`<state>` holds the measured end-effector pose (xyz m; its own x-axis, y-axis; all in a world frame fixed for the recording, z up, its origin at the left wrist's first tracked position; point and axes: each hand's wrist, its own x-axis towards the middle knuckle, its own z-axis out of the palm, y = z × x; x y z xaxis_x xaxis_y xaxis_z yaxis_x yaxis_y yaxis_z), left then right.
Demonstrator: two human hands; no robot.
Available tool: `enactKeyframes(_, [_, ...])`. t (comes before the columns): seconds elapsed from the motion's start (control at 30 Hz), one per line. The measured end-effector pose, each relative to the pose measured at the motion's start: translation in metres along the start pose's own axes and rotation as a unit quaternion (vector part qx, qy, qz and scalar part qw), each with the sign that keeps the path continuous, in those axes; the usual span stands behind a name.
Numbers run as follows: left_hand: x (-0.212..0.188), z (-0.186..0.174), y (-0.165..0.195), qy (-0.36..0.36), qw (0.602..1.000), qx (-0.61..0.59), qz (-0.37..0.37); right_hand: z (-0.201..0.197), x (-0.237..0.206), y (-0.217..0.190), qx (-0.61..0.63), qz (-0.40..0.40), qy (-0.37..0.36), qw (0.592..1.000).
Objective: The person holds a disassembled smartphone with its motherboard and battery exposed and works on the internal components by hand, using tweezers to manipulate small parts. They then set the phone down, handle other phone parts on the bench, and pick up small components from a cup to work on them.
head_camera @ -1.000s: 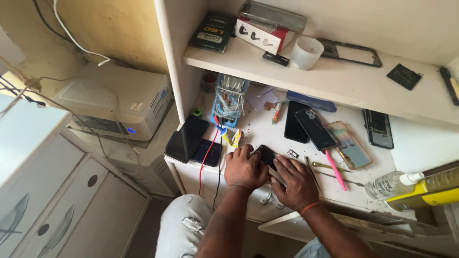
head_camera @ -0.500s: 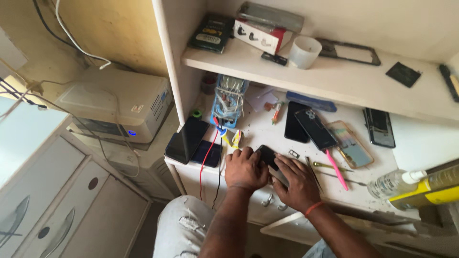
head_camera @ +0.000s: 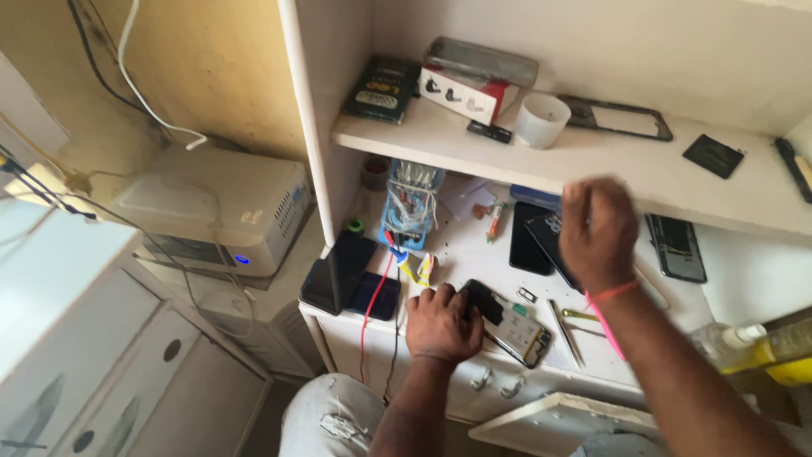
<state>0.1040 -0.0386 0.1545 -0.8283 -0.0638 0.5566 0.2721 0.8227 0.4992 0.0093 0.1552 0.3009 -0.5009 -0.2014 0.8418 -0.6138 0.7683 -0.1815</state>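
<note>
Right hand (head_camera: 597, 230) has risen off the opened phone (head_camera: 507, 323), fingers blurred; left hand (head_camera: 441, 323) fingers press it.

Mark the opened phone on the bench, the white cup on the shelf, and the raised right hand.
opened phone (head_camera: 518, 328), head view, on its exposed inside, right of the left hand.
white cup (head_camera: 541, 120), head view, on its side wall.
right hand (head_camera: 597, 228), head view, on the back of the hand.

opened phone (head_camera: 510, 326) | back off, insides showing | flat, desk front edge
</note>
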Motion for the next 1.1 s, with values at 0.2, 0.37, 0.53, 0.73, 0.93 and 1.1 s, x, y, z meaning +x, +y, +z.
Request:
enactKeyframes(0.2, [0.001, 0.004, 0.0, -0.004, 1.0, 0.009, 0.0, 0.026, 0.063, 0.007, 0.027, 0.009, 0.004, 1.0])
enactKeyframes(0.37, [0.001, 0.003, -0.001, -0.017, 1.0, 0.006, -0.002, 0.048, 0.071, 0.012, -0.045, 0.002, -0.02, 0.999])
enactKeyframes(0.53, [0.002, 0.001, 0.0, -0.025, 1.0, 0.013, -0.006, 0.049, 0.071, 0.014, -0.022, 0.06, -0.055, 0.996])
enactKeyframes(0.73, [0.002, -0.001, 0.002, -0.04, 0.999, 0.01, -0.033, 0.026, 0.064, 0.0, -0.01, -0.033, 0.015, 0.999])
enactKeyframes(0.93, [-0.003, 0.004, 0.0, -0.011, 0.999, -0.013, -0.045, -0.023, -0.015, -0.041, -0.001, -0.082, -0.047, 0.995])
enactKeyframes(1.1, [-0.004, 0.008, -0.006, -0.011, 0.999, -0.015, -0.04, -0.013, -0.082, -0.082, 0.037, -0.097, -0.111, 0.988])
